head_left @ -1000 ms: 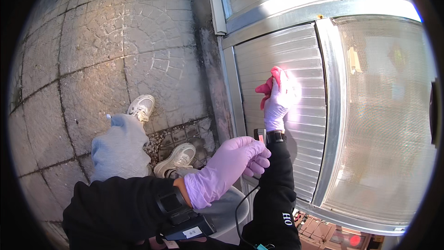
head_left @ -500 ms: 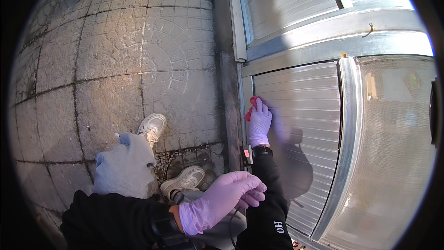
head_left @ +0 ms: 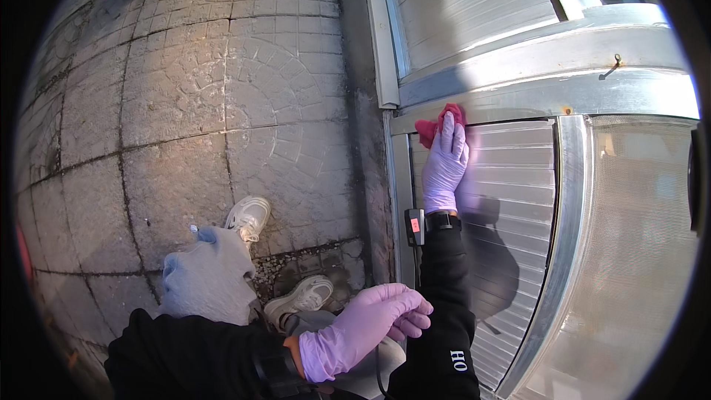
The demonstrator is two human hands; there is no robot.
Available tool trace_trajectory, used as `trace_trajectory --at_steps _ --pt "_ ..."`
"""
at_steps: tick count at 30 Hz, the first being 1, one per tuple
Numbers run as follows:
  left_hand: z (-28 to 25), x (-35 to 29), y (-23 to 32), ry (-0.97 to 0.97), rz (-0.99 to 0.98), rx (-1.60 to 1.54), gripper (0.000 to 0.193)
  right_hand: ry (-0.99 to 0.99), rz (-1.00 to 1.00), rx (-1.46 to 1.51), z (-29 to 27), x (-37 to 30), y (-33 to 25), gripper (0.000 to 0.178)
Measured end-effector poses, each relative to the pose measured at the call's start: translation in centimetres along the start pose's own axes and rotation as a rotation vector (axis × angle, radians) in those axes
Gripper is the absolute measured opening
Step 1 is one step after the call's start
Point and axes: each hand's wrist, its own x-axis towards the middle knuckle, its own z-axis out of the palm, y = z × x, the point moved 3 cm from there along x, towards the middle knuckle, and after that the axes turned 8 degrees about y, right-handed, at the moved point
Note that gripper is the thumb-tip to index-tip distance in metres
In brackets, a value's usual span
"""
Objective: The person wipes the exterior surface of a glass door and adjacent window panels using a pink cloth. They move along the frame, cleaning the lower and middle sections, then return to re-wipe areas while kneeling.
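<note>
Cloth gripped by right hand at panel's top edge | left hand, left of panel: fingers half-curled | cloth may be snagged if hook above panel is brushed

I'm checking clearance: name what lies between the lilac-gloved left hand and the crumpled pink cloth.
Head view: the black right sleeve, black rectangular box and lilac-gloved right hand lie between them.

lilac gloves, black sleeves, dark wristbands, white lettering, grey trousers, pale shoes
</note>
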Motion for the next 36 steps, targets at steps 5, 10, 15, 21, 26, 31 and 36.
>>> trace_trajectory --at_steps 5,10,15,21,26,31,36 --pt "-0.1 -0.4 -0.2 -0.01 0.02 -0.013 0.03 -0.458 -0.056 -0.106 3.8 -3.3 -1.4 0.041" --pt "-0.1 -0.3 -0.6 -0.023 0.024 -0.022 0.03 0.016 -0.229 -0.155 0.1 2.5 -1.7 0.038" --pt "-0.3 0.0 -0.7 -0.017 0.019 0.004 0.033 -0.201 -0.156 -0.29 4.5 1.0 -1.3 0.047" --pt "-1.2 -0.2 -0.5 0.013 0.051 0.033 0.034 -0.288 -0.084 -0.197 11.9 -5.0 -1.4 0.047" --pt "-0.9 -0.6 -0.8 0.014 0.064 0.047 0.034 -0.475 -0.048 -0.307 11.2 -8.4 -0.1 0.046" --pt "0.1 -1.1 -1.7 0.019 0.051 0.04 0.03 -0.469 -0.023 -0.186 4.8 -16.3 1.3 0.048" --pt "1.1 -1.5 -3.8 0.023 0.079 0.057 0.031 -0.555 -0.024 -0.169 -3.2 -25.5 3.8 0.05"
